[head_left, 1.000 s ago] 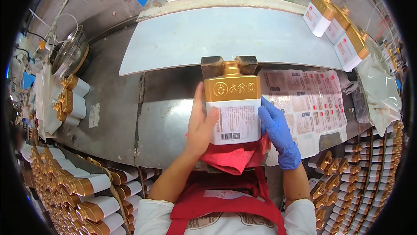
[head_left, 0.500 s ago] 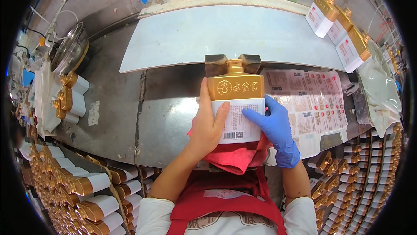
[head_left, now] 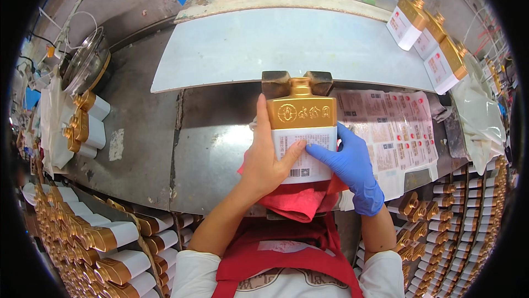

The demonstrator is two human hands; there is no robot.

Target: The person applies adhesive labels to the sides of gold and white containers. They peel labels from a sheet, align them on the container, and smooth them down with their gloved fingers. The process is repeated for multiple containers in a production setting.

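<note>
A flat-shouldered bottle (head_left: 304,113) with a raised-pattern gold top and a white lower body stands between my hands. Its neck sits in the gap of a dark notched block (head_left: 274,84). My bare left hand (head_left: 269,161) grips the bottle's left side, its thumb lying across the printed label on the white face. From the right, my right hand (head_left: 352,161) in a blue glove holds the other side, thumb on the same label. The two thumb tips nearly meet mid-label. Fingers behind the bottle are hidden. Under its base lies a pinkish-red cloth (head_left: 295,204).
Sheets of printed labels (head_left: 394,132) lie right of the bottle. Behind is a pale board (head_left: 275,44), with gold-and-white bottles (head_left: 441,63) at its right end. More bottles (head_left: 88,127) stand at left, and rows of them (head_left: 121,262) fill both lower sides. A metal pan (head_left: 85,69) leans at left.
My left thumb has slid right and slightly down across the label, toward the right thumb. The gloved hand has shifted slightly; both hands stay on the bottle.
</note>
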